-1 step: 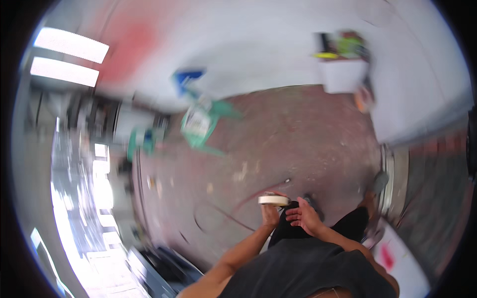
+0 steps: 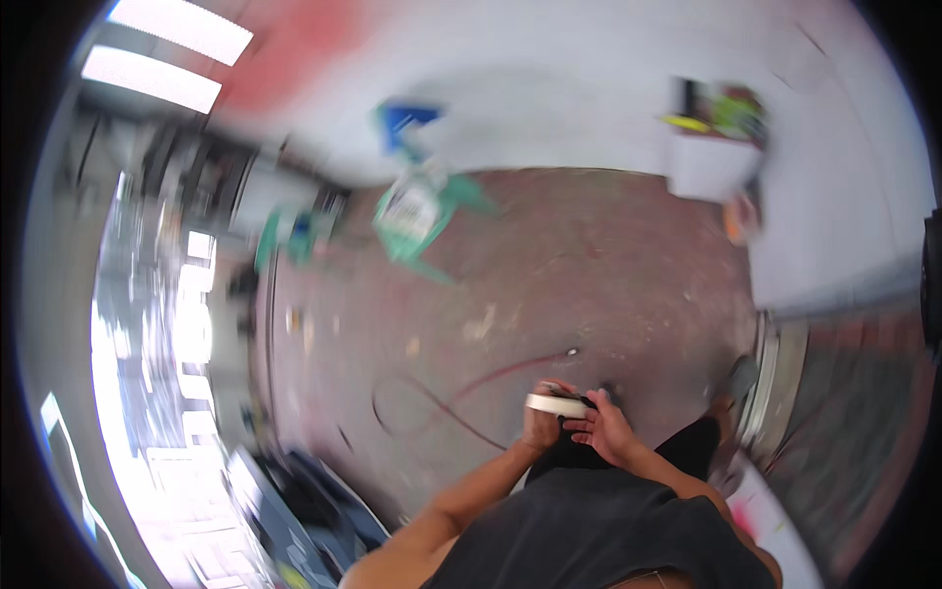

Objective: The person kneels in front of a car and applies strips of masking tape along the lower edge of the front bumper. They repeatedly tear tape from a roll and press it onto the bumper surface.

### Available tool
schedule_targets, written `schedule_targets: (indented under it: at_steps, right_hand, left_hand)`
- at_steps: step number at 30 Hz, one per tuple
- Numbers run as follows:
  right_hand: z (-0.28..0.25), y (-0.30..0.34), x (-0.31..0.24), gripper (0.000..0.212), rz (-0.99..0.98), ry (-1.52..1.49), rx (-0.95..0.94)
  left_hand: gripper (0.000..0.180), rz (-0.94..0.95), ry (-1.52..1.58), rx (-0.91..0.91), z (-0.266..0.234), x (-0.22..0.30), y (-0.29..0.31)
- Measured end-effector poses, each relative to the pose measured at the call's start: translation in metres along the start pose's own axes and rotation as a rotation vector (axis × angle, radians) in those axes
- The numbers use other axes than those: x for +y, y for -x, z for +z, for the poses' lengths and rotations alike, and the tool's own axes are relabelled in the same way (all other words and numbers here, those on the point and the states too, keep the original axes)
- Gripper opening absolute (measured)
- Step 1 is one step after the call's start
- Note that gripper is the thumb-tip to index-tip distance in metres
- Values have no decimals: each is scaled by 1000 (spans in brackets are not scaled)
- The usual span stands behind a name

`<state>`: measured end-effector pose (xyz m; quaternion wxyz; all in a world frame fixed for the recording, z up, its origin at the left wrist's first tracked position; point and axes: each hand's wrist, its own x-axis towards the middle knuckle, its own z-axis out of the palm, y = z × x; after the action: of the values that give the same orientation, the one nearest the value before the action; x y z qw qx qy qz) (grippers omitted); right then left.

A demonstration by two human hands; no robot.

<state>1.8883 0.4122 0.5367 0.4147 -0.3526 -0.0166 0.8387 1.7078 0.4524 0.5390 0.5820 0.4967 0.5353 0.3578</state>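
Holding pale roll (image 2: 555, 404) in left hand (image 2: 539, 429); can't tell grip of half-curled right hand (image 2: 609, 430). Red-brown floor (image 2: 549, 265), white wall (image 2: 559, 108).

Tape roll (image 2: 556, 405): in left hand (image 2: 539, 429), before the torso; right hand (image 2: 608, 434): at the roll's right end, contact unclear; hose (image 2: 510, 369): on floor (image 2: 628, 285), ahead and leftward of the hands; stool or chair (image 2: 409, 218): farther ahead, left; box (image 2: 714, 169): farther ahead, right, items (image 2: 736, 113) at its top; wall (image 2: 559, 88): behind stool and box.
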Motion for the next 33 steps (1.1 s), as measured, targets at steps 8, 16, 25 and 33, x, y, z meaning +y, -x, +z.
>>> schedule_targets:
  at_steps: [8,16,25,33]
  right_hand:
    - [161,-106,74,42,597,447,-83]
    - [294,-263,103,60,580,852,-72]
    - [376,-536,126,69,325,1167,48]
    - [669,-770,287,69,342,1350,-251]
  left_hand:
    - [34,426,-204,230,-142,14,108]
    - [63,173,35,1027,-334,48,135]
    - [55,-410,165,1540,-694,-30,193]
    - [46,-1310,305,1321,-650,-170,321]
